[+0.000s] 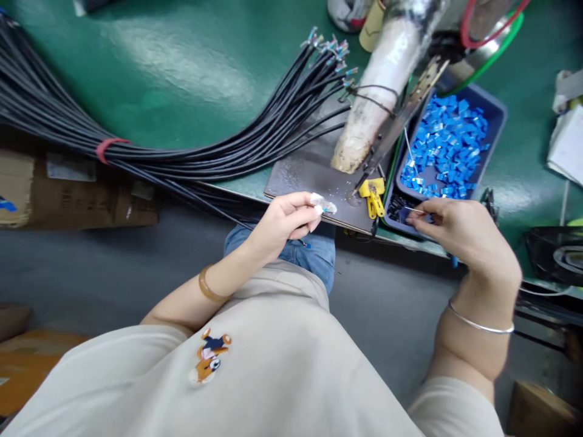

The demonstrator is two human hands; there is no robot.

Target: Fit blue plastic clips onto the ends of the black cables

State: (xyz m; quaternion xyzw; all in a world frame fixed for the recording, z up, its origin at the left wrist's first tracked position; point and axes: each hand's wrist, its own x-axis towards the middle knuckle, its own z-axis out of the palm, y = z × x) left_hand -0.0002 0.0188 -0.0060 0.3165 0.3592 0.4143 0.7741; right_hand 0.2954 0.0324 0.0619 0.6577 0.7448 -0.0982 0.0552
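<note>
My left hand point(294, 218) is closed in a pinch at the front edge of a dark board point(296, 176). Between its white-covered fingertips is a small translucent piece point(328, 207) with a bit of blue in it; its exact kind is unclear. My right hand point(455, 227) pinches a thin metal pick point(415, 210) over the tray's front compartment, where small black parts point(397, 207) lie. Behind it, the blue-grey tray point(496, 115) holds many small blue plastic pieces point(449, 145). A yellow clip-like tool point(374, 197) rests on the board between my hands.
Black cables point(204, 161) with stripped ends, bound by a red tie point(105, 150), lie across the green bench point(182, 67). A whitish wrapped duct point(378, 91) and a metal arm point(405, 112) hang over the board. Cardboard boxes point(91, 194) stand below at left.
</note>
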